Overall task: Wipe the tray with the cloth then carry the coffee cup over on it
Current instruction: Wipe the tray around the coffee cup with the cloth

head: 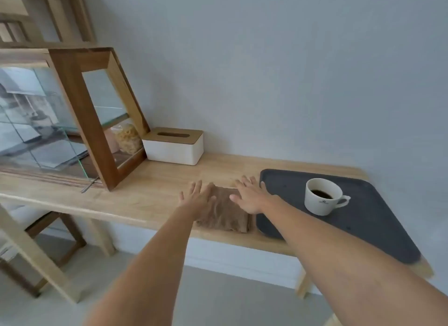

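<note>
A dark grey tray (373, 216) lies on the right end of a light wooden table (150, 187). A white coffee cup (321, 196) with black coffee in it stands on the tray, handle to the right. A folded brown cloth (225, 215) lies on the table just left of the tray. My left hand (197, 196) is flat over the cloth's left part, fingers spread. My right hand (252, 194) is spread flat over the cloth's right edge, next to the tray's left rim. Neither hand grips anything.
A white tissue box (175, 146) with a wooden lid stands at the back against the wall. A wood-framed glass cabinet (80, 122) takes up the table's left part. A wooden chair (43, 248) stands below at the left.
</note>
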